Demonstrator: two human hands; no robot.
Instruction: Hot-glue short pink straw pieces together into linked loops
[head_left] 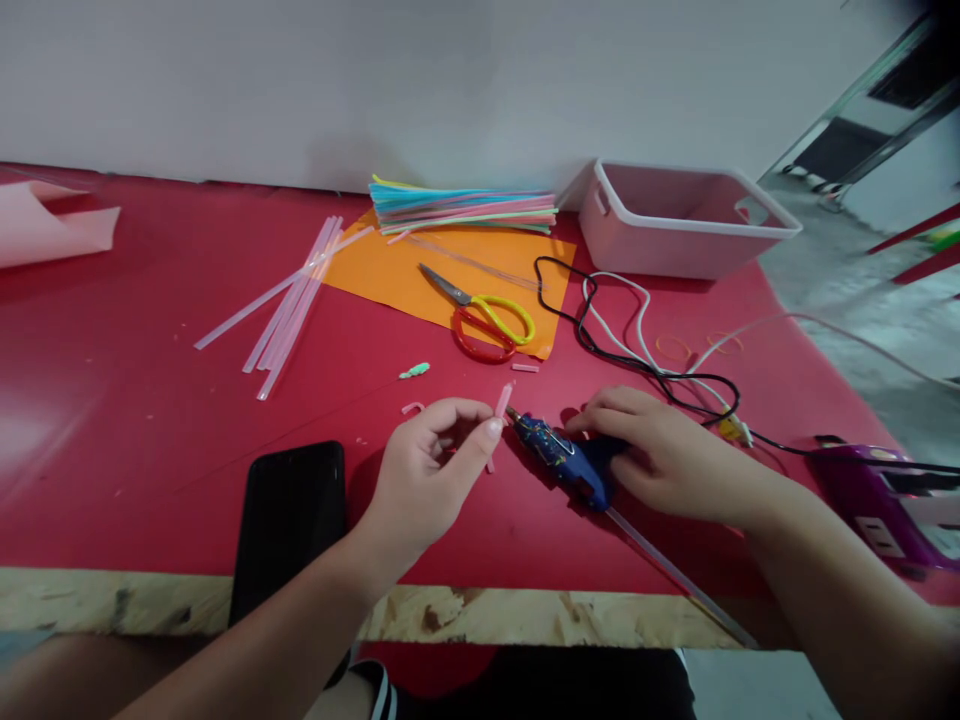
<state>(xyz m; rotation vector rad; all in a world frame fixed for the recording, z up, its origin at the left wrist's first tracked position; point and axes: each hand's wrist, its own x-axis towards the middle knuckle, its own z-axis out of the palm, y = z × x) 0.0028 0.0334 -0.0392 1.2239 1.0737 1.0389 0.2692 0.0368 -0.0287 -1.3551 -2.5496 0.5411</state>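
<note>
Between the thumb and fingers of my left hand [439, 470] is a short piece of pink straw [504, 400], held tilted up. The metal nozzle of a blue glue gun [562, 455] is right beside it; I cannot tell if they touch. My right hand [652, 450] is wrapped around the gun's handle, which is partly hidden by the fingers. A long clear glue stick [675, 575] sticks out of the gun's back end past the table edge. Small pink offcuts [525, 368] lie near my left hand.
Yellow-and-red scissors [487, 320] and a bundle of colored pipe cleaners [465, 208] lie on orange paper [375, 275]. Pink straws [296, 305] are to the left, a black phone [292, 510] at the front. At right are a pink bin [675, 240], tangled cables [645, 350] and a purple power strip [885, 510].
</note>
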